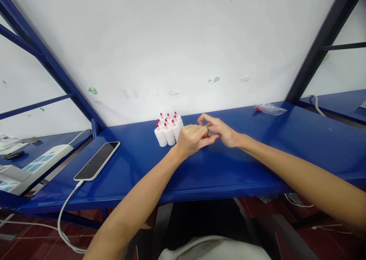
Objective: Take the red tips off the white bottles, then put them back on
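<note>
My left hand [191, 138] is closed, its fingers curled in and its thumb pointing right. Between the two hands shows a bit of a small red thing [205, 136], mostly covered by fingers; its kind is hidden. Bent at the fingers, my right hand [224, 132] meets the left one, its index finger arched over toward the left. What its fingertips hold, if anything, is covered. Just left of my hands stands a tight group of several white squeeze bottles [168, 134], upright, with pointed nozzles and red tips.
A clear plastic bag [270, 108] with something red in it lies at the back right of the blue table [243, 172]. A phone [97, 161] with a white cable [67, 201] rests at the left. Blue metal posts [54, 61] and a white wall stand behind.
</note>
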Demonstrator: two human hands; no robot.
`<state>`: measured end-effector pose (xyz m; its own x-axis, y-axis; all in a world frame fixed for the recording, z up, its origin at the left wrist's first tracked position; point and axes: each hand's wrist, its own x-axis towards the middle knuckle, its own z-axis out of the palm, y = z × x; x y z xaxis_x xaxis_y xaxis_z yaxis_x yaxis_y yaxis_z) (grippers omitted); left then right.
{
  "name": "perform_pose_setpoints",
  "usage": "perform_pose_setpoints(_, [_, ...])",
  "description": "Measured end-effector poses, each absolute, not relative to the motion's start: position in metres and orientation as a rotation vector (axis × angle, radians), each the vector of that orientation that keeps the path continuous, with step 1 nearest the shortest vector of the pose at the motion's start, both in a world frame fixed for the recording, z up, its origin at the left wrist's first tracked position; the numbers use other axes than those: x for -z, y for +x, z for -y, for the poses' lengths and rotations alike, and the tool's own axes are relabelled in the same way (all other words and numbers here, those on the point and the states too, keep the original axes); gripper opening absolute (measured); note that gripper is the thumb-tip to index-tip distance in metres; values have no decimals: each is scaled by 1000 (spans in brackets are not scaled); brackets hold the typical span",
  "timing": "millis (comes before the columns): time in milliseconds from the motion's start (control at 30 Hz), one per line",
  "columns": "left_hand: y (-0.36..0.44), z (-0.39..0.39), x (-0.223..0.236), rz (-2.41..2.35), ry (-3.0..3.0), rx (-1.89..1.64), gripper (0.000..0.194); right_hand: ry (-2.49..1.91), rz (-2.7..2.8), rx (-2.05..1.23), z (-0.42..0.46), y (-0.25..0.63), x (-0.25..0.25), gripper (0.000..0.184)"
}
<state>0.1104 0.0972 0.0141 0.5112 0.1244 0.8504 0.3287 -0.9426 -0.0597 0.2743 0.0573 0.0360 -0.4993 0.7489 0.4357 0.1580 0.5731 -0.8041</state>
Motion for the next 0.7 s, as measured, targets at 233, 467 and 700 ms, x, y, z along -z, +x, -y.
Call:
perform_pose_setpoints(233, [107,-99,-17,120,-2172,1385,48,-769,2106,-939,-51,272,-43,21])
perform_pose_setpoints(467, [102,-101,-19,56,-2196,1320,46,-810,2166,-932,-46,271,-49,29])
perform_pose_setpoints(700, [98,-103,-21,57,-2239,1213,45,-867,2201,-930,-44,271,-51,28])
